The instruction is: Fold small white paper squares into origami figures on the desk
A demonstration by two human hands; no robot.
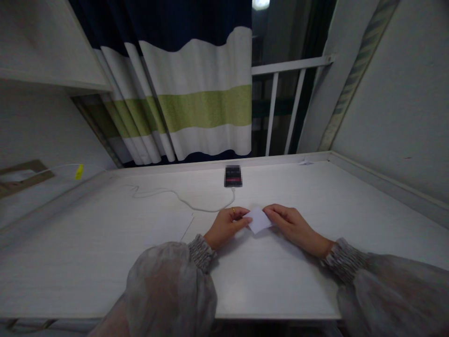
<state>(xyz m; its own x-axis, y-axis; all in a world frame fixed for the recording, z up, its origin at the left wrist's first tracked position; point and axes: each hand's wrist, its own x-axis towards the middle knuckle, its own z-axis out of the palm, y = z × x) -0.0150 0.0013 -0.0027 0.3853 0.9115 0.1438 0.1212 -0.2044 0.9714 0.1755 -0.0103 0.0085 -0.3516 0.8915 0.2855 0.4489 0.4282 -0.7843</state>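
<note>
A small folded piece of white paper is held up just over the white table, one corner pointing toward me. My left hand pinches its left corner between thumb and fingers; a ring shows on one finger. On the opposite side, my right hand grips the right edge, thumb on top. Both hands are closed on the paper, and the fingers beneath it are hidden. To the left of my left hand, a flat white sheet of paper lies on the table, with a thin dark line along its right side.
Behind my hands a phone-like dark device, blurred out, stands near the table's back edge. Its white cable curls left across the table. A small white scrap lies at the back right. A striped curtain hangs behind, beside white window bars.
</note>
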